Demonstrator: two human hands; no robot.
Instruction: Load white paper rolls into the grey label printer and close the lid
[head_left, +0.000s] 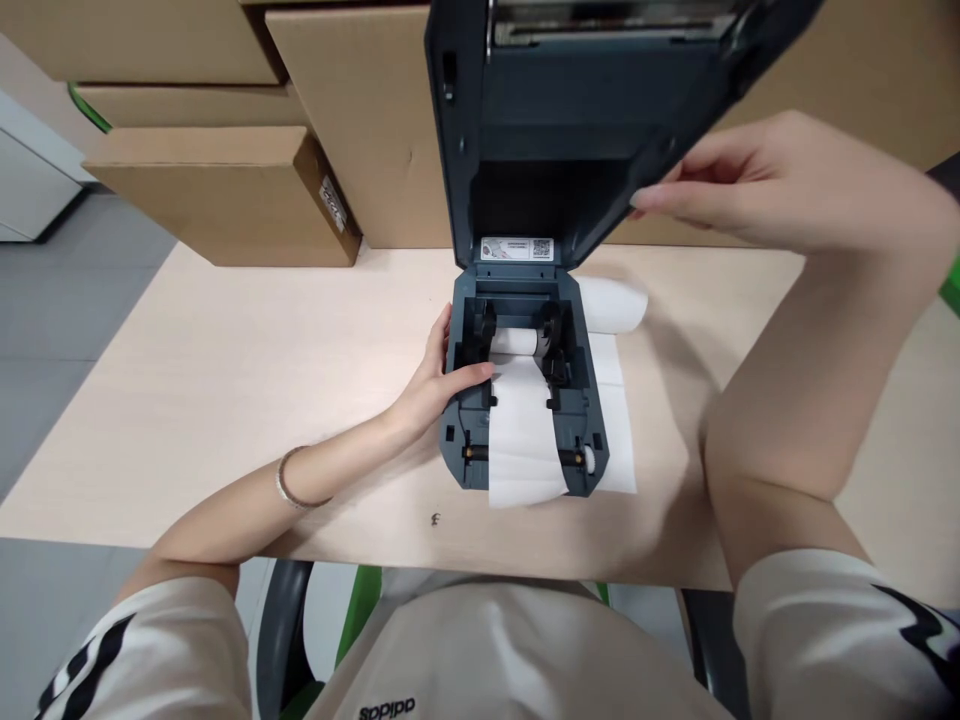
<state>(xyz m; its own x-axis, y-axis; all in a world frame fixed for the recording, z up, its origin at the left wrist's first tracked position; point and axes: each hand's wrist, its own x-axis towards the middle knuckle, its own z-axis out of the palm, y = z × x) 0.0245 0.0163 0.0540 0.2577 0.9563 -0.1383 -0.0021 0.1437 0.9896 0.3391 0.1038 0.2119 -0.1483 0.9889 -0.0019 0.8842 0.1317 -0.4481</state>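
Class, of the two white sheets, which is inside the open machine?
The strip running from the small roll over the front edge of the machine, beside the left hand. The other sheet lies outside, on the table.

Lower centre, your shirt point(540, 650) reads "adidas"; upper centre, a label point(501, 250) inside the lid point(555, 115) bears a QR code point(541, 249).

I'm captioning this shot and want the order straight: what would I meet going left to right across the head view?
Cardboard box with a label on its side → left hand → white paper strip → outer paper sheet → right hand.
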